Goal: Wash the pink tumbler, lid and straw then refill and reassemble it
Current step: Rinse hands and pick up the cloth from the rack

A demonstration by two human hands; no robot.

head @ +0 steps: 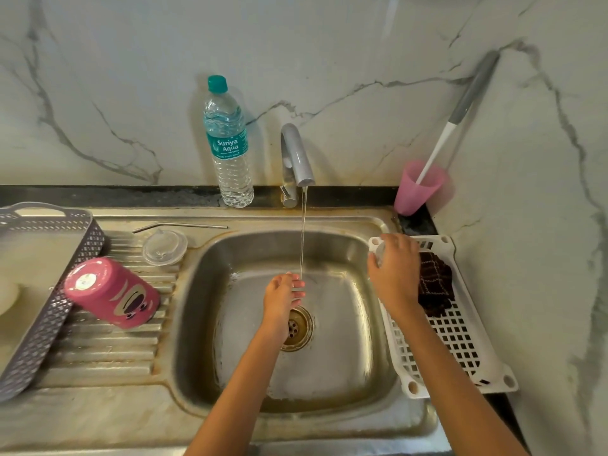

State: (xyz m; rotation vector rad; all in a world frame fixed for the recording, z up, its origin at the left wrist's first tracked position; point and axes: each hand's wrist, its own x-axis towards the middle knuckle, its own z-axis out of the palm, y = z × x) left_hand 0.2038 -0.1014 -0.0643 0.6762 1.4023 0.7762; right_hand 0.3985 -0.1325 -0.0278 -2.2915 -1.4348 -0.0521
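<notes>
The tumbler is seen already taken apart, so dismantling is judged done; whether its parts have been washed cannot be told, and refilling and reassembly are clearly left, the clear plastic water bottle with the teal cap (230,143) being capped and full on the back ledge; the pink cartoon-printed tumbler (112,292) is set on the ribbed drainboard left of the stainless steel sink basin (358,258), apparently mouth-down, its long axis slanted from the stickered base at upper left to the rim at lower right; the round clear plastic lid (164,246) is laid flat just behind it; the thin metal straw (180,226) is laid along the ledge, its long axis left to right, its bent end to the left; the left hand (283,297) is held under the stream from the grey tap (297,156), fingers loose and holding nothing; the right hand (393,268) is curled round a small pale object (378,255), unidentifiable, at the corner of the white slotted plastic basket (460,386).
</notes>
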